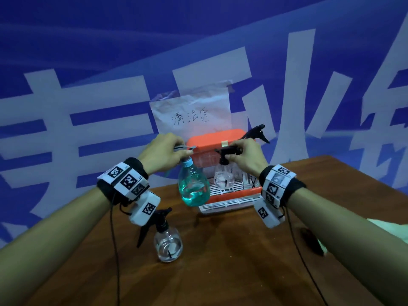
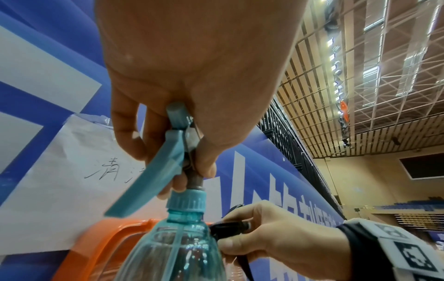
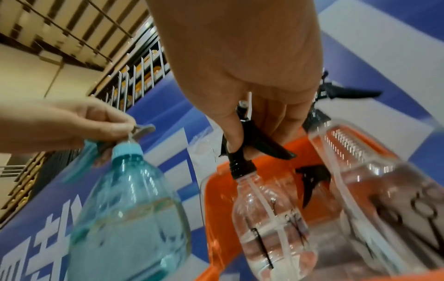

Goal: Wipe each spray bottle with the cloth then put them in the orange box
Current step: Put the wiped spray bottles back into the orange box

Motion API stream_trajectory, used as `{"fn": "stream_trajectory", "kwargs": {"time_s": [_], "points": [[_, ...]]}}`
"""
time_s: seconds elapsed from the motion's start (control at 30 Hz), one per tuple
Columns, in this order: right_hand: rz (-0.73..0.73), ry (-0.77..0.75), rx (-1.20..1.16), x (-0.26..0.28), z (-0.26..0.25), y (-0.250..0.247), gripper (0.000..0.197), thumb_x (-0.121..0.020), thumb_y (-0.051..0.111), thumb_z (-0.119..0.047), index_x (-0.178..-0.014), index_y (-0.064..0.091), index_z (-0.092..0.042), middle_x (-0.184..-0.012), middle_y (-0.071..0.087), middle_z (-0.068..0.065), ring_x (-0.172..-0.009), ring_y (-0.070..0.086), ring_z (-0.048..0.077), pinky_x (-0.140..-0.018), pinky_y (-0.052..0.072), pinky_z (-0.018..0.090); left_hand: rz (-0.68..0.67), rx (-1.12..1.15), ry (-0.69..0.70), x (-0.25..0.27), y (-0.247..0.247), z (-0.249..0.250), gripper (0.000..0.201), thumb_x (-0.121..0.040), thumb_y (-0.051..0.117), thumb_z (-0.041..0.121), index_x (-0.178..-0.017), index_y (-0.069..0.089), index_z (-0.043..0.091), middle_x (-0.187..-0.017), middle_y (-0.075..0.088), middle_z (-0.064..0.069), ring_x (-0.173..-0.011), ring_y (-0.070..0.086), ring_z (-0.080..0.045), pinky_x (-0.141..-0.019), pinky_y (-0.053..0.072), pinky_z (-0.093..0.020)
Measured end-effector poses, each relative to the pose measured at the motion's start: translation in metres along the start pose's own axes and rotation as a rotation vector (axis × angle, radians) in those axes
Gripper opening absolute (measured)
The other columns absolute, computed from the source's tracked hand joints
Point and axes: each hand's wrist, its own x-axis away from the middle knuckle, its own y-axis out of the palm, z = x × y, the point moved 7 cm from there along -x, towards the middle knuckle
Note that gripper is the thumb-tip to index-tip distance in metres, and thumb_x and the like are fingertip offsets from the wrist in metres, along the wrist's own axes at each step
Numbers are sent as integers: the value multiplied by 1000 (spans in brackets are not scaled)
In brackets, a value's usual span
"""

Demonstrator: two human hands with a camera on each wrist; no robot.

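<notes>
1. One tall clear bottle [image 1: 250, 177] already stands inside the orange box [image 1: 213, 140], at its right side, with its black trigger head rising above the rim.
2. The right hand [image 1: 247, 156] holds a small clear bottle [image 1: 224, 178] by its black trigger head, fingers [image 3: 236, 140] curled round the neck. The bottle hangs inside the box's opening. Whether it rests on the box's white floor I cannot tell.
3. The left hand [image 1: 164, 154] holds the blue bottle [image 1: 194, 186] by its pale blue trigger head, fingers [image 2: 206, 165] pinched round the stem. It hangs clear of the counter [image 1: 231, 250], just left of the box and in front of it.
4. A second small clear bottle [image 1: 167, 244] stands on the counter, near the left wrist and well apart from the box.
5. A pale cloth [image 1: 388, 228] seems to lie at the right edge of the counter, mostly hidden by the right arm. Neither hand touches it.
6. My reading: one bottle is stowed, one is nearly stowed, and the blue one looks next. The last bottle on the counter likely needs wiping and boxing. Whether the held bottles were wiped cannot be told.
</notes>
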Motion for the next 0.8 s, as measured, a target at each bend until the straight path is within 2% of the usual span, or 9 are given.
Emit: {"fn": "stream_trajectory", "kwargs": {"time_s": [0.13,0.27,0.37,0.47,0.6,0.67,0.8], "points": [[-45,63,-4,-11,20,49,14,-87,81,-4,-100,83,-7,-91,77,10,-86,69,20,-71,51,24,34,16,10,-8,8,-9,33,-95,71,41,-76,70,15,-69,73,-2,-68,72,-22,-72,60,-45],[-108,147,-38,-24,34,86,18,-85,84,-6,-103,84,-8,-94,80,13,-91,75,26,-85,63,38,49,6,10,-17,19,-20,33,-95,70,43,-78,70,15,-70,72,-2,-67,70,-23,-70,60,-46],[-132,145,-39,-34,39,108,22,-85,86,-10,-107,83,-10,-97,81,10,-92,76,26,-88,64,40,12,3,25,-26,28,-26,29,-95,71,43,-83,72,17,-73,74,1,-68,71,-21,-71,61,-46],[-184,152,35,-46,42,123,22,-86,85,-16,-105,80,-6,-100,80,11,-94,76,26,-83,60,33,-22,10,40,-34,33,-32,29,-95,70,44,-86,72,17,-75,75,2,-69,72,-19,-73,62,-46],[-302,262,101,-57,51,143,28,-87,86,-22,-101,77,0,-101,79,17,-96,77,31,-84,64,42,-60,15,53,-41,36,-38,28,-97,69,42,-90,72,15,-76,74,1,-70,72,-19,-74,62,-46],[-277,290,92,-61,54,148,30,-88,85,-25,-104,78,0,-104,79,17,-98,77,30,-84,63,39,-88,12,45,-42,37,-41,29,-97,69,42,-92,71,13,-77,75,-1,-71,73,-20,-75,62,-45],[-195,393,18,-66,64,154,34,-90,83,-27,-110,75,-1,-109,77,17,-101,75,32,-89,62,41,-134,23,57,-43,39,-45,31,-96,71,40,-96,68,10,-82,77,-4,-73,75,-18,-75,63,-43]]}}
